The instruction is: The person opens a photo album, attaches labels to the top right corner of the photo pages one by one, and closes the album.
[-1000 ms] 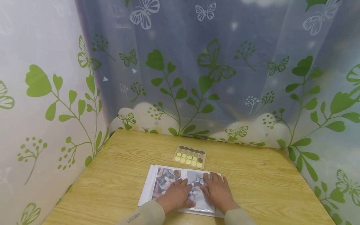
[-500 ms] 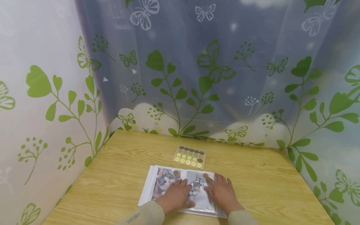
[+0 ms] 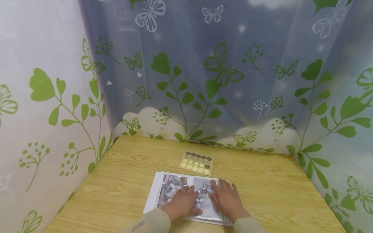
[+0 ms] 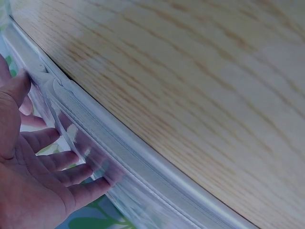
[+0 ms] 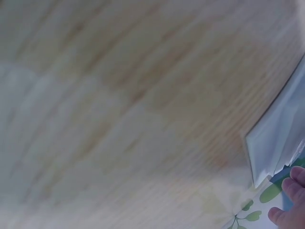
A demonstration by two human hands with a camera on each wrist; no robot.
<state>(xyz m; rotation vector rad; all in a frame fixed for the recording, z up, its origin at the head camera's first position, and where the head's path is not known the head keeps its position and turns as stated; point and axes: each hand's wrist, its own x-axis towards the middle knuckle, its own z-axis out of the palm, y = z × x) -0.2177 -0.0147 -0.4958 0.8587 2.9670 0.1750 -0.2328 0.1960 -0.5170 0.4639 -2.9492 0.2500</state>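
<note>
A photo album (image 3: 151, 191) lies spread on the table, with cat pictures under clear sleeves. On its left page is a cat photo (image 3: 168, 188) with a brown round sticker (image 3: 183, 179) in the top right corner. Across the fold and the right page rests my left hand (image 3: 183, 202), fingers extended; the left wrist view shows the left hand (image 4: 45, 176) against the album's edge (image 4: 138, 157). My right hand (image 3: 229, 199) lies over the right page's outer side, its index fingertip at another round sticker (image 3: 213, 182). The right wrist view catches only some fingers (image 5: 295, 188).
Behind the album lies a sheet of round stickers (image 3: 196, 162) in dark, brown and yellow rows. The wood-grain table (image 3: 262, 181) is bordered by curtains (image 3: 186, 81) printed with green leaves and butterflies.
My right hand slid slightly right, uncovering the round sticker on the right-hand photo, then came back a little left. The left hand and album stay put.
</note>
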